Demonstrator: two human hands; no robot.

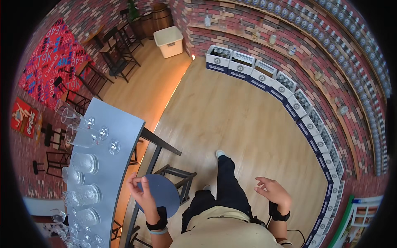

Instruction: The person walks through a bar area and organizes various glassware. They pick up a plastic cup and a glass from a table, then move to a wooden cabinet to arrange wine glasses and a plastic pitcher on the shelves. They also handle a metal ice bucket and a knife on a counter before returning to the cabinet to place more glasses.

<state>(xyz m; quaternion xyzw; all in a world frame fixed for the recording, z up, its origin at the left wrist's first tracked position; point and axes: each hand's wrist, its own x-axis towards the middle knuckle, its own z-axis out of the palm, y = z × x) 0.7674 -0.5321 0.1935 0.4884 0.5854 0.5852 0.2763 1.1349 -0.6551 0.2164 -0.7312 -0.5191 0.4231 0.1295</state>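
Over the round dark seat of a bar stool [164, 195] is my left hand [141, 189], fingers apart and loosely curled around nothing. My right hand [273, 192] hangs above the wood floor [248, 117] on the other side, also holding nothing, with its fingers spread. Both wrists wear black bands. Close to my left hand runs a grey bar counter [108, 173]. Along it stand stemmed glasses [114, 146], glass mugs [88, 192] and a large stemless-looking glass vessel [82, 136]. One foot [220, 153] is stepped forward on the floor.
Cardboard beer crates [262, 76] with bottles line the brick wall, curving along the right. Wall shelves [266, 40] above carry many bottles. A cream plastic bin [170, 43] stands in the far corner, near wooden barrels [161, 17]. High chairs [116, 65] stand beyond the counter.
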